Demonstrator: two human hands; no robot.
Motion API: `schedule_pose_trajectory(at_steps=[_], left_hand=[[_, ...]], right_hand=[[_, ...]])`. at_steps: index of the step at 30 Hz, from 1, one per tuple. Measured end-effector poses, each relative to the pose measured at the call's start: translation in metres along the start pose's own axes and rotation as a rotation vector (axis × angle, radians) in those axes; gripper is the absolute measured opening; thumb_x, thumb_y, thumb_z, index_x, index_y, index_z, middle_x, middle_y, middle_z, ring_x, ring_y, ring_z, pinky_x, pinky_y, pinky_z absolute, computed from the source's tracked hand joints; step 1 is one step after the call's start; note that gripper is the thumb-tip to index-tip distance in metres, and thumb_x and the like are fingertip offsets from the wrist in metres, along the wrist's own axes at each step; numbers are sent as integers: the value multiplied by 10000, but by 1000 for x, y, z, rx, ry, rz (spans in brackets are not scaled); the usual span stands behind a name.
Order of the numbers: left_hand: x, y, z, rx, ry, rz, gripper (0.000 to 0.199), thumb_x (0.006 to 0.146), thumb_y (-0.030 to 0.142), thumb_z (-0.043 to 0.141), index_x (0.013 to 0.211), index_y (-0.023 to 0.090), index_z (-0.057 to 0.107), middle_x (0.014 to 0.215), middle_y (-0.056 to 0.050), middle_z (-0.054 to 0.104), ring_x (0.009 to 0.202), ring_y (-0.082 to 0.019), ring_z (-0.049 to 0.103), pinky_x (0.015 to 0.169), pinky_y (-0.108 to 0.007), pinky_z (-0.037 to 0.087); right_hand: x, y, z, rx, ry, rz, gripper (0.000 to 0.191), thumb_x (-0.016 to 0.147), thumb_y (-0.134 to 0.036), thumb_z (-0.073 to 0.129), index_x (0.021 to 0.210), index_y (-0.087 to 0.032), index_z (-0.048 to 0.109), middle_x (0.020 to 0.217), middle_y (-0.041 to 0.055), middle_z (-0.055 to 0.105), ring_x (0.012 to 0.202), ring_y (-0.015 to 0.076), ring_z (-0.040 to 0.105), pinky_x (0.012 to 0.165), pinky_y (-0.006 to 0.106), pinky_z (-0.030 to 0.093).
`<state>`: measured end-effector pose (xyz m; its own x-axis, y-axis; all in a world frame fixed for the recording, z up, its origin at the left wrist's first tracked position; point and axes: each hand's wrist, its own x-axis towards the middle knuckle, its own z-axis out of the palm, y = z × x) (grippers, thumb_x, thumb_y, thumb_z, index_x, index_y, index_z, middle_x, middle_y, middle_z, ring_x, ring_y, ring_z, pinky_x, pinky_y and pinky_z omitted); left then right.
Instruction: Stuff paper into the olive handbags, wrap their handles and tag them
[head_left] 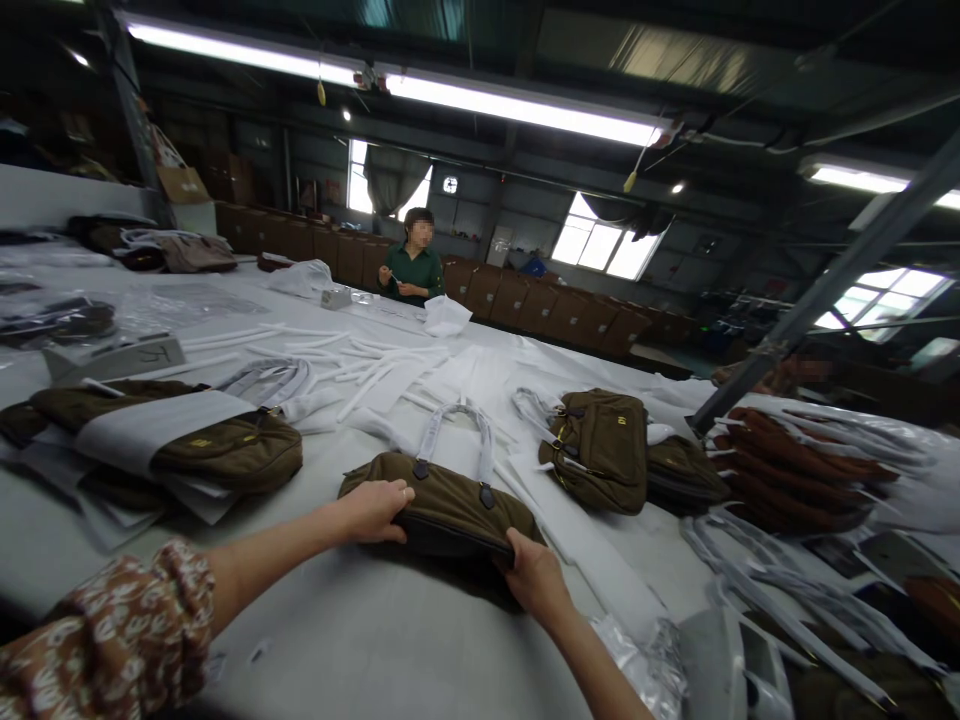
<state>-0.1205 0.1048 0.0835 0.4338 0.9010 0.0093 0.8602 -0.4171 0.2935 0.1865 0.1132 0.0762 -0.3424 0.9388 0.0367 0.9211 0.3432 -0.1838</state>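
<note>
Olive cloth is gripped on both sides: the left hand (381, 512) closes over the near left part of the bag (450, 508), and the right hand (534, 572) pinches its near right end, thumb on top. The bag sits at the near middle of the desk (352, 640), its wrapped handles (485, 455) rising on the far side; whether its underside rests fully on the desk is hidden. The step in hand looks like steadying or placing the bag with both hands, and the next move seems to call for an even hold at both ends, so the soft body does not sag or twist. Near the bag, plain desk surface offers the most open room, though the near edge is hard to make out. To the left, a gap separates it from a pile of olive bags (262, 455); to the right, a long white sheet (600, 565) lies just beside it, with another olive bag (611, 450) beyond. Far of the handles, loose white strips (375, 385) could snag a slide. Farther right, a slanting metal post (795, 320) and stacked rust-brown bags (795, 465) limit the room, while crumpled plastic (652, 655) lies near the right forearm.
</note>
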Motion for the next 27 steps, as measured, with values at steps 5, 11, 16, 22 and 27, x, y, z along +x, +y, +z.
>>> schedule_pose_trajectory(at_steps=[5,11,16,22,27], left_hand=[[0,-22,-37,-186,28,-29,302,712,470,659,842,222,547,779,19,583,755,-194,560,629,-263,359],[16,-54,-36,-466,-182,-46,307,734,504,604,744,201,554,640,50,521,598,-130,491,536,-237,329],[35,-78,-20,-612,-357,-79,309,829,483,582,789,178,563,652,51,534,555,-107,488,550,-249,389],[57,-80,-24,-645,-589,-143,301,880,443,574,835,148,606,719,29,603,603,-110,561,604,-276,485],[69,-75,-28,-632,-615,-180,289,883,427,581,859,141,619,749,16,621,613,-107,570,595,-272,496]], right_hand=[[15,3,-39,217,-8,-224,264,819,-424,635,1020,-255,614,991,0,663,887,176,606,742,240,406],[27,2,-49,175,75,-217,369,885,-537,502,948,-208,657,810,32,659,732,195,594,644,283,418],[-12,-4,-17,-6,556,-395,207,870,-394,605,919,-198,649,851,67,659,813,211,590,779,339,429],[-26,-5,49,-303,555,-535,388,812,-170,614,1197,-207,598,1220,131,628,1053,271,593,899,414,435],[-15,13,83,-462,543,-604,435,765,2,505,1162,-138,615,1152,161,658,968,249,633,839,353,508]])
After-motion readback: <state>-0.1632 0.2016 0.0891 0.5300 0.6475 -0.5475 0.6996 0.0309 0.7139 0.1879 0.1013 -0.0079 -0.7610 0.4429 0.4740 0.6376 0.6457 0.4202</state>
